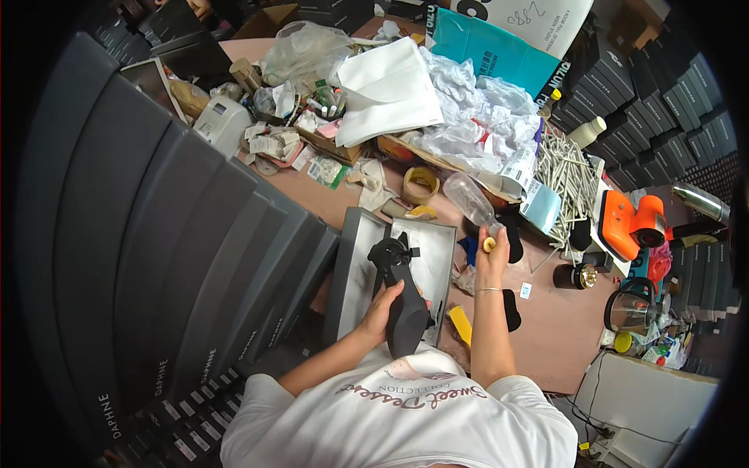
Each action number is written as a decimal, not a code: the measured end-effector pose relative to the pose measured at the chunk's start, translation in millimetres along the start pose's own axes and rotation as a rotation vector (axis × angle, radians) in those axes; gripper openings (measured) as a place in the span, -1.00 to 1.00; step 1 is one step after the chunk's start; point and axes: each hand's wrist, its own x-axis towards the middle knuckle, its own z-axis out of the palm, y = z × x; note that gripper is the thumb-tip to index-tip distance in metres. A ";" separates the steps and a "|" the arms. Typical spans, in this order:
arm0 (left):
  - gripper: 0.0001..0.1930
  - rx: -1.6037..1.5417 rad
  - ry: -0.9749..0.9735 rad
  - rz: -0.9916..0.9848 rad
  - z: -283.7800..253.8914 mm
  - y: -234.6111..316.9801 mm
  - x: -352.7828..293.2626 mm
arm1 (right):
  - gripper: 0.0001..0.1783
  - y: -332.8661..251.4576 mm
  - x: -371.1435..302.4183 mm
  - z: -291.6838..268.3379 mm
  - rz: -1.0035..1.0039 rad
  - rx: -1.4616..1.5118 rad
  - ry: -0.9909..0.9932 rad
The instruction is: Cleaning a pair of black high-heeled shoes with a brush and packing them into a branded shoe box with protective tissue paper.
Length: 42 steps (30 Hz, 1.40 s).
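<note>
shoe point(409, 316), black, strappy and dark-soled

The head-worn fisheye looks down and forward from nearby, above the grip of the left hand point(383, 310); the white T-shirt point(398, 425) lies nearer, pinkish tabletop point(563, 335) beyond.

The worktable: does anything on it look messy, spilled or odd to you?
Yes: toward the back, crumpled white wrapping lies in a loose heap, and the white sticks to its right point every which way, untidily. No spill is evident.
</note>
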 end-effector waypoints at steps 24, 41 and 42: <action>-0.49 0.005 0.262 0.065 1.7 -26.6 -18.7 | -0.80 -72.7 -270.4 37.2 -0.511 -1.310 -1.178; -0.51 0.151 0.173 0.128 -1.9 -38.0 -34.1 | -0.85 -62.2 -273.6 38.2 -0.599 -1.429 -1.132; -0.51 0.139 0.211 0.128 3.5 -37.9 -35.3 | -0.84 -62.7 -278.0 36.4 -0.595 -1.444 -1.150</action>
